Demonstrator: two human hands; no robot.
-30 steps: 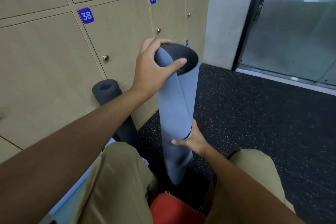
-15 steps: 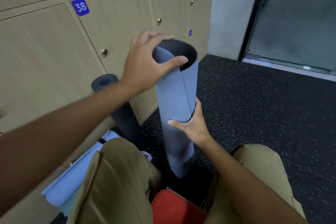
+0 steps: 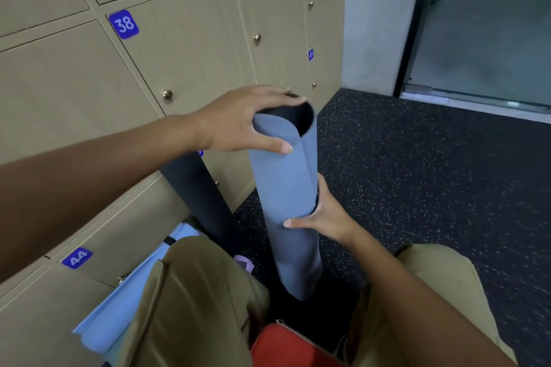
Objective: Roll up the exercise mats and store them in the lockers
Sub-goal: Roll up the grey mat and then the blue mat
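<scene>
Hands held the rolled grey mat (image 3: 283,185) upright: left hand (image 3: 238,122) gripped its top, right hand (image 3: 325,214) wrapped its middle (bottom maybe touching the floor (image 3: 417,176)).

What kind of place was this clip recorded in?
Probably a gym or fitness studio's locker area: numbered wooden lockers line the wall, the floor is dark speckled rubber flooring, and a rolled grey exercise mat stands upright in the person's hands, with a darker rolled mat leaning nearby.

Grey-blue rolled mat (image 3: 283,188) upright on floor, loosely rolled, top open. Dark rolled mat (image 3: 199,197) leans against closed lockers (image 3: 190,48) numbered 38, 39.
</scene>
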